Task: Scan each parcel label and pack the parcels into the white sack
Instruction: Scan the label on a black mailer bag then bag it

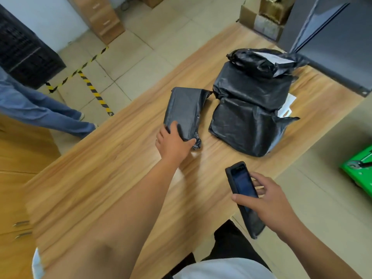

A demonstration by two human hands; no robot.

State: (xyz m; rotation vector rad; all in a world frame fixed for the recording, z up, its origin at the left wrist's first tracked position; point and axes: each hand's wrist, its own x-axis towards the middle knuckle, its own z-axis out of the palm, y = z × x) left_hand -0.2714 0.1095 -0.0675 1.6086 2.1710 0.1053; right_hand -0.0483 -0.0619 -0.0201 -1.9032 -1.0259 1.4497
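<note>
left hand [173,140]: grips black parcel [184,112], 12 o'clock on table [100,178]
right hand [267,200]: clasps scanner [244,196], 5 o'clock

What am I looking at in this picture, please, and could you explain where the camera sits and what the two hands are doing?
There is no machine here. The single picture comes from a wide-angle camera worn on a person's head, looking forward and down, so the two bare arms reaching in are the wearer's own. The left hand grips the near end of a small black parcel lying on the wooden table. The right hand holds a dark handheld scanner, its screen facing the wearer. Further back stands a pile of black-wrapped parcels; the top one shows a white label. Something white peeks out behind the pile, but I cannot tell what it is. At the left edge are another person's legs.
</note>
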